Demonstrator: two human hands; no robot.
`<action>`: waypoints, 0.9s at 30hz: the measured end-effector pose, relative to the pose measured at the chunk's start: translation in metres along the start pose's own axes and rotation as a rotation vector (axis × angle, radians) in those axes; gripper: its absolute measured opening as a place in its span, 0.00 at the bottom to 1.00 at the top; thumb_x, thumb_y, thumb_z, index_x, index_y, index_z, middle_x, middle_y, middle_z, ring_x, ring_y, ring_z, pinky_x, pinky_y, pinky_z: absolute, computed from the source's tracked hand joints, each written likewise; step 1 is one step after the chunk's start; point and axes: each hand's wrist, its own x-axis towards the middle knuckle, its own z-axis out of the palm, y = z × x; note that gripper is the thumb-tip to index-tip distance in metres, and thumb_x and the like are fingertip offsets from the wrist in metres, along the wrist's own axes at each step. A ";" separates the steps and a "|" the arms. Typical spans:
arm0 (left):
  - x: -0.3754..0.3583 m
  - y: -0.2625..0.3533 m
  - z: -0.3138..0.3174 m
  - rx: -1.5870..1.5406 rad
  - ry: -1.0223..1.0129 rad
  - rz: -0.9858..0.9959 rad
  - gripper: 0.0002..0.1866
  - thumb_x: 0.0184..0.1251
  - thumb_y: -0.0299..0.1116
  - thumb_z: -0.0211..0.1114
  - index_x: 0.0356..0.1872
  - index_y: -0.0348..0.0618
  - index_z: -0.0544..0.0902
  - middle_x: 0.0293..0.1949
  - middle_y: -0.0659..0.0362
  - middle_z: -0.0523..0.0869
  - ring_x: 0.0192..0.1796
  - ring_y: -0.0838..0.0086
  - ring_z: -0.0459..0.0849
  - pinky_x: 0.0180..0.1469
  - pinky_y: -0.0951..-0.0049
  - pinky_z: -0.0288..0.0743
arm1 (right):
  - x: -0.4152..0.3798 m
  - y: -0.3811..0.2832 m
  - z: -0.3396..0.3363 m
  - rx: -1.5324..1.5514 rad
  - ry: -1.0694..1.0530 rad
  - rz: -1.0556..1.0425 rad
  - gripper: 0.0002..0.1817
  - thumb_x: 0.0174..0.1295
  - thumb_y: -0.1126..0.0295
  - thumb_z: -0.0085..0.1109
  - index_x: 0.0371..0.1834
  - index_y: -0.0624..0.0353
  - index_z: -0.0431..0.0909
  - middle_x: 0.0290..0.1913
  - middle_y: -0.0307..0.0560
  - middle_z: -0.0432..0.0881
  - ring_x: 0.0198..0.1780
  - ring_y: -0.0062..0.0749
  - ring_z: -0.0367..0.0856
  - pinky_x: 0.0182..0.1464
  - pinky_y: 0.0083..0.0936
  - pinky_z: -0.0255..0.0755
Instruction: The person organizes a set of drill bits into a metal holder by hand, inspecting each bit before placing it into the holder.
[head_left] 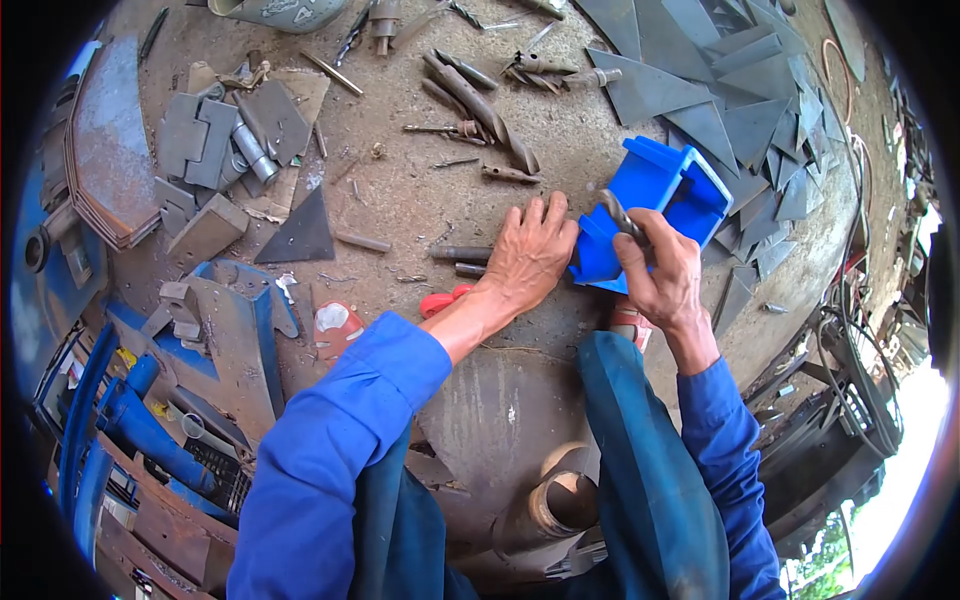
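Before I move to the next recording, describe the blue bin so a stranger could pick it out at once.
Find the large pile of flat grey metal plates at the upper right. At its lower-left edge, partly behind the right hand, is the open-topped bin. Its bright blue sets it apart from the dull grey plates beside it.
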 end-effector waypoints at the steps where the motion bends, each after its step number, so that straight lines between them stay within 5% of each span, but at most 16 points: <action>1: 0.001 0.000 0.002 0.001 0.002 -0.005 0.05 0.62 0.32 0.62 0.36 0.43 0.82 0.54 0.49 0.79 0.49 0.61 0.78 0.46 0.62 0.71 | -0.002 0.002 -0.001 0.009 0.025 -0.032 0.10 0.62 0.71 0.67 0.45 0.61 0.80 0.28 0.51 0.80 0.26 0.42 0.81 0.30 0.32 0.73; 12: 0.015 0.003 0.003 0.054 -0.100 -0.033 0.04 0.58 0.25 0.64 0.33 0.41 0.77 0.33 0.52 0.80 0.37 0.60 0.85 0.40 0.63 0.78 | -0.012 0.006 -0.006 0.084 0.029 0.015 0.10 0.63 0.71 0.67 0.45 0.62 0.80 0.29 0.50 0.82 0.27 0.41 0.81 0.31 0.31 0.73; 22: 0.020 -0.024 -0.013 -0.116 -0.115 0.006 0.09 0.57 0.19 0.63 0.37 0.38 0.74 0.31 0.46 0.83 0.34 0.53 0.88 0.35 0.55 0.83 | -0.004 -0.002 0.005 0.131 0.037 0.049 0.10 0.67 0.68 0.64 0.46 0.62 0.80 0.27 0.50 0.80 0.25 0.42 0.80 0.30 0.33 0.72; 25: 0.018 -0.031 -0.026 -0.190 -0.098 -0.181 0.09 0.58 0.20 0.63 0.36 0.37 0.72 0.30 0.45 0.84 0.31 0.54 0.87 0.34 0.57 0.82 | -0.003 -0.007 0.012 0.139 -0.001 0.074 0.11 0.68 0.67 0.64 0.47 0.62 0.80 0.26 0.51 0.80 0.26 0.43 0.81 0.30 0.34 0.72; 27: 0.017 -0.040 -0.062 -0.392 -0.108 -0.413 0.10 0.58 0.19 0.64 0.37 0.37 0.72 0.27 0.51 0.82 0.28 0.64 0.85 0.31 0.65 0.80 | -0.003 -0.015 0.020 0.147 -0.022 0.063 0.11 0.67 0.66 0.64 0.47 0.61 0.80 0.29 0.52 0.82 0.27 0.44 0.82 0.31 0.35 0.74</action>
